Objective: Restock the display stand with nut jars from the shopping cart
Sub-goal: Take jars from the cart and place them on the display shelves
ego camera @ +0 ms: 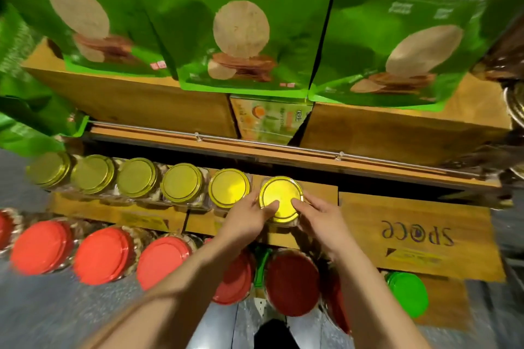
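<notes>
A clear nut jar with a yellow lid stands on the wooden display stand, at the right end of a row of several yellow-lidded jars. My left hand grips its left side with the thumb on the lid. My right hand grips its right side, thumb on the lid too. The jar body is mostly hidden under the lid and my hands. The shopping cart is not in view.
Below runs a row of red-lidded jars and one green-lidded jar. Above, big green snack bags stand on wooden crates behind a metal rail. Bare wooden shelf lies right of the held jar.
</notes>
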`<state>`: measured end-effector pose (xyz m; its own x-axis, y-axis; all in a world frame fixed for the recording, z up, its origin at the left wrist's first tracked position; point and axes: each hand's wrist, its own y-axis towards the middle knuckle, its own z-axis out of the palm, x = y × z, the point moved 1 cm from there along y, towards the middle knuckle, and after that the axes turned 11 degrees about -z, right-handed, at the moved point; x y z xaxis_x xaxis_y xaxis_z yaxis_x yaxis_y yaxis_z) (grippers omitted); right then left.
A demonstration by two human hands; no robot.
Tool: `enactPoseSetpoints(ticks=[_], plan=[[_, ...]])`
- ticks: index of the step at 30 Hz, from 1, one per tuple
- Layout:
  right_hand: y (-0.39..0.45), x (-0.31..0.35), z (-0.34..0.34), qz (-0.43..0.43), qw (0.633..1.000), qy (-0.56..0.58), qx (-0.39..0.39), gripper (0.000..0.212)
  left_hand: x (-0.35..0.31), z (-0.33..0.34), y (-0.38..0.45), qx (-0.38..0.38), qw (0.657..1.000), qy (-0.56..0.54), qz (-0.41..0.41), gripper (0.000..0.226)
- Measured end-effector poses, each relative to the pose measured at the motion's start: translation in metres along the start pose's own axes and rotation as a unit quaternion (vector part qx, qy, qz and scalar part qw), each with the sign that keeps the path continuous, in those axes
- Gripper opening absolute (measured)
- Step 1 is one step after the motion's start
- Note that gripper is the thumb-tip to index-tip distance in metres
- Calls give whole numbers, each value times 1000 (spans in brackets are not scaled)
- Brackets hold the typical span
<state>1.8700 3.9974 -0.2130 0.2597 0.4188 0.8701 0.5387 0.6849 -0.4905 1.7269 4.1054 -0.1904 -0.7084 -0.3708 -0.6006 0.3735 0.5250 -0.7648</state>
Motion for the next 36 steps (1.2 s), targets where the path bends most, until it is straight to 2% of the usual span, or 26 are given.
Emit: enactPoseSetpoints(ticks=[2, 4, 7, 10, 13, 17, 20, 24, 29, 36], plan=[[8, -7, 1, 16, 1000, 12, 0, 28, 1, 1, 6, 1, 1000, 7, 9, 42], [16, -14, 2, 23, 999, 22, -4, 24, 0, 2, 11, 3, 1000, 21, 10, 50], [22, -20, 5, 36, 999, 33, -6, 29, 5, 5, 20, -14, 999, 45, 8, 53], [27, -27, 4, 35, 999, 37, 8, 44, 15, 9, 31, -33, 998, 58, 5, 56], [28, -26, 4, 20, 999, 31, 17, 45, 19, 13, 35, -31, 998, 60, 21, 42], [28, -22, 5, -3, 999, 29, 23, 47, 18, 19, 34, -42, 997, 45, 44, 60], [25, -20, 7, -11, 999, 32, 20, 49, 20, 23, 35, -66, 997, 32, 27, 67], [24, -22, 8, -10, 999, 34, 11, 52, 20, 28, 32, -85, 996, 22, 11, 65], [22, -23, 11, -11, 999, 32, 1, 53, 19, 29, 34, -111, 993, 29, -2, 52], [18, -19, 14, 7, 1000, 18, -4, 56, 10, 28, 27, -114, 992, 41, -21, 54]])
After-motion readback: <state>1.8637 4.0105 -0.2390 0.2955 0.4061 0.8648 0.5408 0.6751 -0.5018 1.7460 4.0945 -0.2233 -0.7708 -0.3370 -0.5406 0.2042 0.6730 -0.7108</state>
